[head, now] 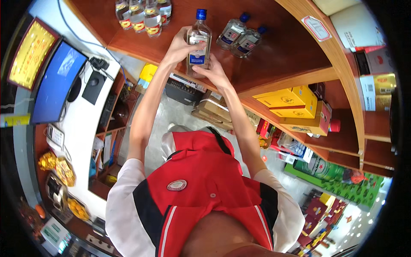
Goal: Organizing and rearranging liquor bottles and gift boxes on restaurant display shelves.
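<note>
A clear glass bottle (198,48) with a blue cap and a blue-and-white label stands upright between my hands, at the edge of a brown wooden shelf (273,64). My left hand (182,46) grips its upper body from the left side, thumb across the label. Lower down on the right side, my right hand (213,70) holds it near the base. Right of it on the shelf are two similar blue-capped bottles (231,32), close together. To the left stands a group of several clear bottles (152,21) with red-and-yellow labels.
Yellow boxes (289,101) fill a lower shelf compartment at the right. Cardboard cartons (213,107) sit on the floor below the shelf. A white counter (80,119) with a monitor (57,83) and a mouse (93,81) runs along the left. A blue cable (75,38) hangs at the upper left.
</note>
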`<state>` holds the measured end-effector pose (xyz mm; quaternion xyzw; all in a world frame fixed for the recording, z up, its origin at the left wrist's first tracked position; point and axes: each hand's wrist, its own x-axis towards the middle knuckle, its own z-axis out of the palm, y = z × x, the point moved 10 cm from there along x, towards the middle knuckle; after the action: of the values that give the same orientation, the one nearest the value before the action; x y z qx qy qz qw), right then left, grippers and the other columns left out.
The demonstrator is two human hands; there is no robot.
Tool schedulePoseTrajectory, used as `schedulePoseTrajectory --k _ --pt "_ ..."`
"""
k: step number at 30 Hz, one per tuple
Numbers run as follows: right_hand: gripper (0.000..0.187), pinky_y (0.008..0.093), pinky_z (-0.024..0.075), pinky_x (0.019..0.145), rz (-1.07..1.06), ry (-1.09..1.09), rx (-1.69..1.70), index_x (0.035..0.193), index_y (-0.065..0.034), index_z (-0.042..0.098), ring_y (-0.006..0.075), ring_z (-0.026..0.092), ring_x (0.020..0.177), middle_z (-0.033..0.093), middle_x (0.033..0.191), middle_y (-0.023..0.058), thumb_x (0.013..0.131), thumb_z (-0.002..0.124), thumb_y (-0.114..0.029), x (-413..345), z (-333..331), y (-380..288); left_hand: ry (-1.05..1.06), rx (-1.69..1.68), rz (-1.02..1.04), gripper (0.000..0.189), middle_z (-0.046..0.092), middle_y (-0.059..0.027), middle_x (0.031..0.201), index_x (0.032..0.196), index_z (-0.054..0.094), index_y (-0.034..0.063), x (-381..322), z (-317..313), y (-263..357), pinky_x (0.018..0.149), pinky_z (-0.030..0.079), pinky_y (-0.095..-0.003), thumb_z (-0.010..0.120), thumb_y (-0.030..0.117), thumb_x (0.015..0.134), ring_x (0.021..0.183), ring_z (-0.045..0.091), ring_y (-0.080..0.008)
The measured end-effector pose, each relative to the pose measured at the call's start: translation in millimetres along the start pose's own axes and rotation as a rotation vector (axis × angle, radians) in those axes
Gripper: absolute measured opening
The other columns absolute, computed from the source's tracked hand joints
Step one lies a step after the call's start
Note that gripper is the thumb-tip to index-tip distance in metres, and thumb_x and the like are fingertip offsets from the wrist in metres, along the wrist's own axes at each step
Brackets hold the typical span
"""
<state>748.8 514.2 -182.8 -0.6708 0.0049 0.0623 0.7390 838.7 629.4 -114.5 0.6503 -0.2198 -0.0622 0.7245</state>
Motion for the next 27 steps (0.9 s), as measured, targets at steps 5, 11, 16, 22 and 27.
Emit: schedulePoseTrajectory --k 5,11,16,22,27 --pt "0.061 0.0377 0.0566 0.089 -0.188 0.201 -0.201 0.126 0.0011 0.051 0.0212 0.069 0.106 0.07 0.114 0.0149 0.08 0.088 -0.015 57.5 -55.4 5.5 -0.154 0.01 0.037 0.073 0.067 -0.0125 0.12 0.135 0.049 -0.0039 55.4 23.9 -30.3 0.098 0.053 -0.0334 0.089 0.012 0.077 0.111 0.065 -0.0196" --pt "0.052 0.0425 0.057 0.084 -0.222 0.571 -0.822 0.109 -0.0003 0.063 0.0321 0.074 0.095 0.075 0.1 0.019 0.073 0.091 -0.025 73.1 -82.8 -23.2 -0.254 0.332 0.177 0.077 0.065 -0.0145 0.126 0.135 0.052 0.0004 83.5 32.4 -21.2 0.097 0.052 -0.0357 0.093 0.022 0.074 0.114 0.064 -0.0235" --pt "0.051 0.0467 0.0565 0.079 -0.097 0.7 -1.066 0.105 -0.001 0.068 0.04 0.072 0.09 0.075 0.093 0.0211 0.077 0.087 -0.039 70.8 -70.5 -41.2 -0.138 0.469 0.314 0.078 0.065 -0.0219 0.12 0.133 0.058 0.0075 106.8 26.9 -18.7 0.097 0.053 -0.0442 0.095 0.021 0.065 0.115 0.065 -0.0359" --pt "0.043 0.052 0.0548 0.076 -0.119 0.678 -0.984 0.104 -0.0045 0.068 0.0418 0.071 0.085 0.073 0.088 0.0205 0.091 0.072 -0.046 9.6 -60.3 -27.0 -0.08 0.587 0.236 0.089 0.058 -0.0249 0.125 0.141 0.054 0.0053 130.3 34.2 -37.5 0.102 0.049 -0.0463 0.095 0.032 0.067 0.118 0.057 -0.0409" --pt "0.024 0.0441 0.0537 0.068 -0.235 0.587 -0.836 0.091 -0.0028 0.066 0.0368 0.07 0.074 0.07 0.08 0.0174 0.094 0.072 -0.026 -106.8 -62.1 18.9 -0.064 0.597 0.35 0.09 0.055 -0.0249 0.126 0.139 0.053 0.0029 130.2 46.4 -35.5 0.102 0.048 -0.0474 0.095 0.034 0.066 0.12 0.054 -0.0422"
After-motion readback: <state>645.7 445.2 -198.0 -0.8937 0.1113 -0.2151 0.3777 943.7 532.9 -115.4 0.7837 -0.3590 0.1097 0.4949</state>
